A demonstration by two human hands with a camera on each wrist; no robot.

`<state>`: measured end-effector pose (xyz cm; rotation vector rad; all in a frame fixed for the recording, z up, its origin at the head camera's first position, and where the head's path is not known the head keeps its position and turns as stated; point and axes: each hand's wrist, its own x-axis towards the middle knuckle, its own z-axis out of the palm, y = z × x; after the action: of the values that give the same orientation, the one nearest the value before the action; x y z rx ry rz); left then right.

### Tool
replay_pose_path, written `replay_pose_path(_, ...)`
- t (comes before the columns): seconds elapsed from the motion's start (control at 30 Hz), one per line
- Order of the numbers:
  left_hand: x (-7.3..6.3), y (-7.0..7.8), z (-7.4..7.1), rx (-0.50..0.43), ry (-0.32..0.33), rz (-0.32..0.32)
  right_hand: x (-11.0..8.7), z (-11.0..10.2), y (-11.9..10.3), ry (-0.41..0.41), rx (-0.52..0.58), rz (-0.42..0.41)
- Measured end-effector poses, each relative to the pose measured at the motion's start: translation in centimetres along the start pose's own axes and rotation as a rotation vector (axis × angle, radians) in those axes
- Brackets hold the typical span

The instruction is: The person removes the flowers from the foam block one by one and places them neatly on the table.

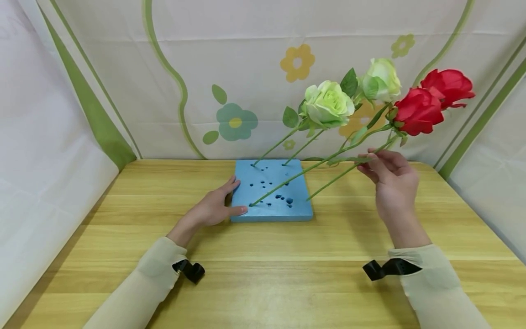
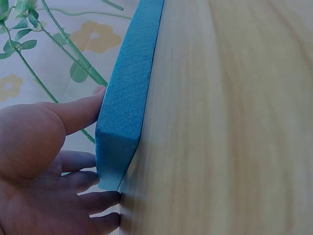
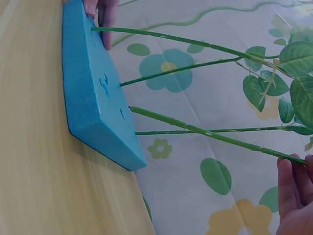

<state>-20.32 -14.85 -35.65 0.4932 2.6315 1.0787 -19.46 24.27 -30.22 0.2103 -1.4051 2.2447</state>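
Observation:
A blue foam block with several holes in its top lies on the table. My left hand rests against its left side, fingers fairly straight, thumb on the top near the front-left corner. Between thumb and fingertips, my right hand pinches the green stem of a red rose. That stem's lower end is by the block's right side; I cannot tell whether it touches. Another red rose overlaps it, its stem in the front-left hole. Two pale green roses stand with stems in the back holes, leaning right.
The wooden table ends at a white cloth backdrop with printed flowers and vines. White cloth side walls flank it. Leaves and blooms crowd together above the block's right side.

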Motion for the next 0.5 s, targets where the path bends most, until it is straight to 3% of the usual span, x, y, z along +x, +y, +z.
replay_pose_path(0.3,-0.1,-0.1,0.1,-0.006,-0.002,0.001,0.7,-1.3,-0.9,0.008,0.071,0.025)
replay_pose_path(0.5,0.0,-0.1,0.1,-0.007,-0.002,-0.004,1.1,-2.3,-1.5,-0.008,0.089,0.09)
